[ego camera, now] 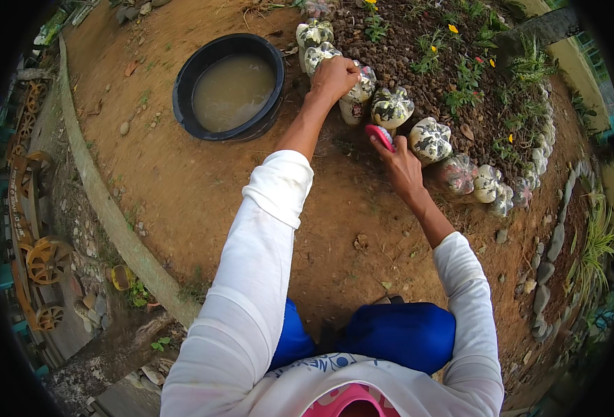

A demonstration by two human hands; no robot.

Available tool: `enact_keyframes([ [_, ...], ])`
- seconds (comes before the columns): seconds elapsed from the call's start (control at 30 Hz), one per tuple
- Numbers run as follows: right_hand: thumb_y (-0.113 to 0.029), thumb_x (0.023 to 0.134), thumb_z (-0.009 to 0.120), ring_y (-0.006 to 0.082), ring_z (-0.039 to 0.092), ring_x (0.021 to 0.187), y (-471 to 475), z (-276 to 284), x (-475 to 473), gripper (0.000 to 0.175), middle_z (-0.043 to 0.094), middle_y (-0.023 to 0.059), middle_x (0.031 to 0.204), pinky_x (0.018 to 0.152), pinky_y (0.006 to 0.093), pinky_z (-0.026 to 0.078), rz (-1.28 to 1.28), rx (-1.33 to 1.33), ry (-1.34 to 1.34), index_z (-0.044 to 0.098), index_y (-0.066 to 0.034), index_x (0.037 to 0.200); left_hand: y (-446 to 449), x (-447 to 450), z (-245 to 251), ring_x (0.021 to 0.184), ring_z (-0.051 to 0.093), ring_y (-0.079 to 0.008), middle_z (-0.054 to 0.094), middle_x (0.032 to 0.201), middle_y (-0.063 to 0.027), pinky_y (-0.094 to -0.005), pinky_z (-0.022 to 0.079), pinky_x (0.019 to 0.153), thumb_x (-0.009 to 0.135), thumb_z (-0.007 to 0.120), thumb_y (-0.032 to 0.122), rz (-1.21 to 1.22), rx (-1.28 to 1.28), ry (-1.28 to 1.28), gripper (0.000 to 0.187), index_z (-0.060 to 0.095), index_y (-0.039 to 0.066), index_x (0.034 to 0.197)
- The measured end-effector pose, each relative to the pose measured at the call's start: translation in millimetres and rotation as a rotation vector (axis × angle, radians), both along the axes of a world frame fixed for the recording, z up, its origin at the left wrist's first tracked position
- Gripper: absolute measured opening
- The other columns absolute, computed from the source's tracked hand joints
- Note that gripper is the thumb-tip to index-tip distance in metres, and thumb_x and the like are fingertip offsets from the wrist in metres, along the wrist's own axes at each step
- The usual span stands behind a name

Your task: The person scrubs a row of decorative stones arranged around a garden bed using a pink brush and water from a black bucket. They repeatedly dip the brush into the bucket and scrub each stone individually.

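My left hand (pixel 334 78) reaches to the row of upturned painted plastic bottles that edges the flower bed. Its fingers are bent at the top of one white-and-dark bottle (pixel 361 88); whether they grip it I cannot tell. In my right hand (pixel 402 166) is a red-pink scrub brush (pixel 379 137) with pale bristles, held beside the foot of the neighbouring bottle (pixel 392 107). Another mottled bottle (pixel 430 139) stands just to the right of that hand. A black plastic basin (pixel 182 88) of murky water (pixel 234 93) rests on the dirt at the upper left.
Yellow and red flowers (pixel 467 83) grow in the dark soil behind the bottles. A concrete curb (pixel 96 177) curves along the left, with wooden wheels (pixel 49 259) beyond. Stones (pixel 545 272) border another bed at the right. My blue-clad knees (pixel 398 333) are below my hands.
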State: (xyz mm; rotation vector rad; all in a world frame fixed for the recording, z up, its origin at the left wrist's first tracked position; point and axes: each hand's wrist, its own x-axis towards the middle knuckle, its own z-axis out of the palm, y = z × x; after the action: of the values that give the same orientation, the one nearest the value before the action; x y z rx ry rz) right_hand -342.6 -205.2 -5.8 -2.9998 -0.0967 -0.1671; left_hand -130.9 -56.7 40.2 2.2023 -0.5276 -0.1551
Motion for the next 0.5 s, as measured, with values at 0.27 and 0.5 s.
enact_keyframes([
  [0.27, 0.007, 0.081, 0.051, 0.0343, 0.06, 0.082, 1, -21, -1, 0.07, 0.044, 0.0142, 0.107, 0.071, 0.0458, 0.055, -0.036, 0.035, -0.018, 0.047, -0.0306, 0.14, -4, 3, -8, 0.078, 0.07, -0.0268, 0.072, 0.082, -0.0125, -0.0369, 0.055, 0.075, 0.075, 0.072, 0.021, 0.019, -0.047, -0.03, 0.018, 0.076, 0.009, 0.088],
  [0.5, 0.005, 0.08, 0.053, 0.0385, 0.062, 0.079, 16, -15, 0, 0.068, 0.046, 0.0166, 0.103, 0.069, 0.0493, 0.054, -0.074, 0.155, -0.025, 0.048, -0.0299, 0.139, 3, 7, -15, 0.079, 0.07, -0.0296, 0.072, 0.081, -0.0121, -0.0384, 0.055, 0.075, 0.074, 0.071, 0.02, -0.003, -0.096, -0.02, 0.015, 0.075, 0.01, 0.085],
])
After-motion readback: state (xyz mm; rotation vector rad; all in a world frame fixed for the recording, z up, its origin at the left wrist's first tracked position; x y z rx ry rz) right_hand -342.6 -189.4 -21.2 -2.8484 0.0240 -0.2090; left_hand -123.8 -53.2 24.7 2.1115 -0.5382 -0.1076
